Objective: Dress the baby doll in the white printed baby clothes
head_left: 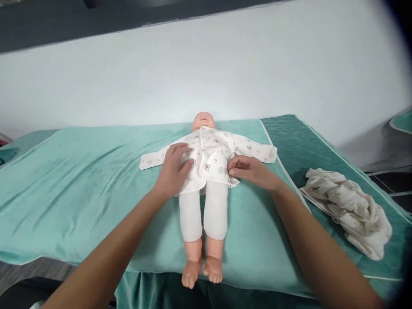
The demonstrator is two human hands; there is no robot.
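A baby doll (204,118) lies on its back on a teal cloth, head at the far side and bare feet toward me. It wears white leggings (216,210) and a white long-sleeved baby shirt (212,146) with small printed animals. The shirt's sleeves spread out to both sides. My left hand (175,169) rests on the shirt's left front, fingers apart. At the shirt's right side, my right hand (247,169) has thumb and fingers pinched on the lower side edge.
Crumpled printed white cloth (350,206) lies at the right on a darker green quilted cover (289,133). The teal cloth (86,184) stretches far to the left, with folds. A white wall (161,77) stands behind the bed.
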